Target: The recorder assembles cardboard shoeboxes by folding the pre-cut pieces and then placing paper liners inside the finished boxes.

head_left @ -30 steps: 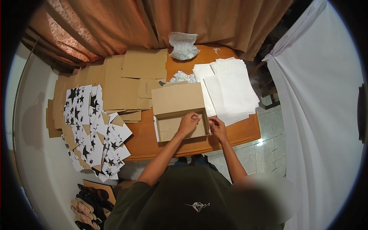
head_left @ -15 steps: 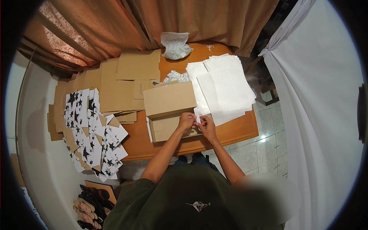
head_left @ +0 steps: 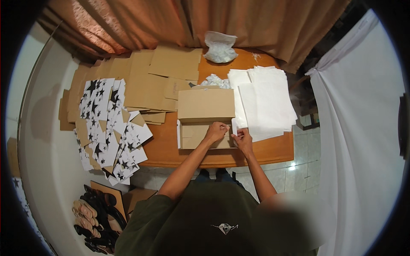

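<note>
A brown cardboard box [head_left: 206, 104] with white outer sides stands in front of me near the table's front edge, its lid raised at the far side. My left hand [head_left: 217, 131] is over the box's inside, close to the right wall, with fingers curled and thumb and fingertips together. Whatever lies in that pinch, if anything, is too small to make out. At the box's right end, my right hand [head_left: 242, 140] has its thumb and fingers closed on the white side flap [head_left: 234, 126]. The inner bottom [head_left: 193, 131] shows bare cardboard on the left.
Flat cardboard pieces [head_left: 147, 91] and star-printed white pieces [head_left: 104, 115] are piled left. White paper sheets [head_left: 267, 100] lie right. Behind the box are small whitish packets [head_left: 215, 81] and a clear plastic bag [head_left: 221, 48]. Shoes [head_left: 96, 213] stand at lower left.
My hands have moved apart: the left is now over the box's inside, the right on its right end. The whole view has shifted, so the table appears farther right.
</note>
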Tool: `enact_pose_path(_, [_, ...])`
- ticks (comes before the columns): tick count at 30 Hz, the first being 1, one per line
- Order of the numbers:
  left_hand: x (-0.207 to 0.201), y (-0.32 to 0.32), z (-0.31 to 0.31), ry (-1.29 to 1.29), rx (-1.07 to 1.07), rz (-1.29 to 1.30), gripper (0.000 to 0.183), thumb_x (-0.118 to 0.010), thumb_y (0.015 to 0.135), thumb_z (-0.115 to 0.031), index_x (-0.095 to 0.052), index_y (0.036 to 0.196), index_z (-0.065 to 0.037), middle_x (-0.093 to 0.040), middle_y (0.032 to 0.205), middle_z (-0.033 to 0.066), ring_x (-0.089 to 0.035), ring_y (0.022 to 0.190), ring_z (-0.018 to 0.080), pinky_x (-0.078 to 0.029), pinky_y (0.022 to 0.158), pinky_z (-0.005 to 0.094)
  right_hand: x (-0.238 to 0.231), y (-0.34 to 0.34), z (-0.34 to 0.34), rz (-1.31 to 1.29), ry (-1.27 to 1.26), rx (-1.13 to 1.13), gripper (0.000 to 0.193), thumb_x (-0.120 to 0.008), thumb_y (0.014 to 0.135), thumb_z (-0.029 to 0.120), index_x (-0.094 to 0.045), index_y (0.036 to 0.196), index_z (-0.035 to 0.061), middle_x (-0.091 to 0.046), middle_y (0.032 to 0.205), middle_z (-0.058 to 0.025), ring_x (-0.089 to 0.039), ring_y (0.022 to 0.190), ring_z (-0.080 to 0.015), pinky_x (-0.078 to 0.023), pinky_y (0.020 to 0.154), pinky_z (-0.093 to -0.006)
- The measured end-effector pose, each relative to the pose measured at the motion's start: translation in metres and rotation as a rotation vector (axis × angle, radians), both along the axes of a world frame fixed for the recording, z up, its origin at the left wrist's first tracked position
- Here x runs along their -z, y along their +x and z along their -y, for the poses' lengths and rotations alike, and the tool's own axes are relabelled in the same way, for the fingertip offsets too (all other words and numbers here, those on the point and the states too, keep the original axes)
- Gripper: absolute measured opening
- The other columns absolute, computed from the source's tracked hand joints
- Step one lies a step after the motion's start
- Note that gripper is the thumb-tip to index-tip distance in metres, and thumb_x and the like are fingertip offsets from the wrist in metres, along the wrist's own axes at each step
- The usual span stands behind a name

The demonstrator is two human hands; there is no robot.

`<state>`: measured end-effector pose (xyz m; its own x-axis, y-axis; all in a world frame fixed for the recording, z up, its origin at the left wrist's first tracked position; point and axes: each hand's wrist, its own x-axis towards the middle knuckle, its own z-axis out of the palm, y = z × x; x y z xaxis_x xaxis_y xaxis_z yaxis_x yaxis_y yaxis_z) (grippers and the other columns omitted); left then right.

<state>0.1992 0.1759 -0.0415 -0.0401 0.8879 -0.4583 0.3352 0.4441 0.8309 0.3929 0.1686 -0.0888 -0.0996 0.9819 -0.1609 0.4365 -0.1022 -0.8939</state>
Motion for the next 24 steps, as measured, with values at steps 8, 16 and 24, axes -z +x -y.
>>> enact_pose_path(8, [-0.038,-0.133,0.079,0.202,-0.413,0.117,0.021,-0.064,0.096,-0.016,-0.07,0.111,-0.002,-0.073,0.09,0.0086,-0.069,0.074,0.0148,-0.055,0.067,0.0309,-0.092,-0.048,0.009,0.542,0.736,-0.115,0.038,-0.072,0.09,0.022,-0.06,0.116,-0.0026,-0.066,0.097,-0.0204,-0.064,0.088,-0.0345,-0.053,0.076,-0.0435])
enact_pose_path(16, [0.036,-0.176,0.116,0.234,-0.472,-0.103,0.029,-0.071,0.092,-0.019,-0.068,0.114,0.001,-0.071,0.085,0.0097,-0.067,0.07,0.0148,-0.054,0.065,0.0292,-0.075,-0.182,0.035,0.004,-0.044,-0.581,0.036,-0.072,0.089,0.019,-0.062,0.118,-0.0011,-0.072,0.103,-0.0217,-0.071,0.094,-0.0364,-0.055,0.085,-0.0419])
enact_pose_path(24, [0.032,-0.163,0.11,0.205,-0.384,-0.177,0.025,-0.074,0.088,-0.014,-0.068,0.105,0.003,-0.072,0.078,0.0119,-0.07,0.072,0.0192,-0.055,0.064,0.0345,-0.049,-0.205,0.043,0.145,0.018,-0.585,0.033,-0.072,0.089,0.016,-0.063,0.115,-0.0021,-0.073,0.103,-0.021,-0.071,0.094,-0.0369,-0.056,0.083,-0.0423])
